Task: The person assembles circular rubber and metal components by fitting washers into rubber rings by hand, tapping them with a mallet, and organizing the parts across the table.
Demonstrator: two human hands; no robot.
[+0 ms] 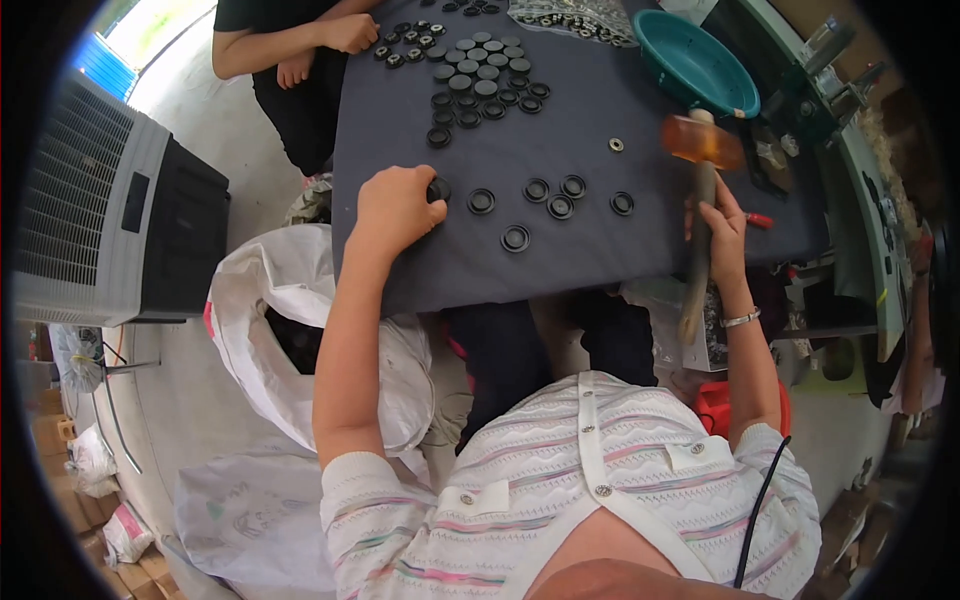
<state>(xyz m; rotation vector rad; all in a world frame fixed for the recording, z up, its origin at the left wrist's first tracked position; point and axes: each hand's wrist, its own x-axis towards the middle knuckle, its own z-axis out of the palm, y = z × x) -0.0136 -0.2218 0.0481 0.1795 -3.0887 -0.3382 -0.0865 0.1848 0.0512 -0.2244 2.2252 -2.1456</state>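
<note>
My left hand is at the table's near left, its thumb and fingers closed on a black round cap. A mallet with an amber head and a wooden handle is in my right hand; the head points away from me and the handle's end hangs past the table edge. Between my hands lie several loose black ring-shaped caps, one of them nearest my left hand. Farther off, a small metal ring lies by itself.
Grouped grey-topped discs and black caps lie farther back, near another person's hand. A teal basin and a bag of small metal parts stand behind. A green machine is at right, an open white sack at lower left.
</note>
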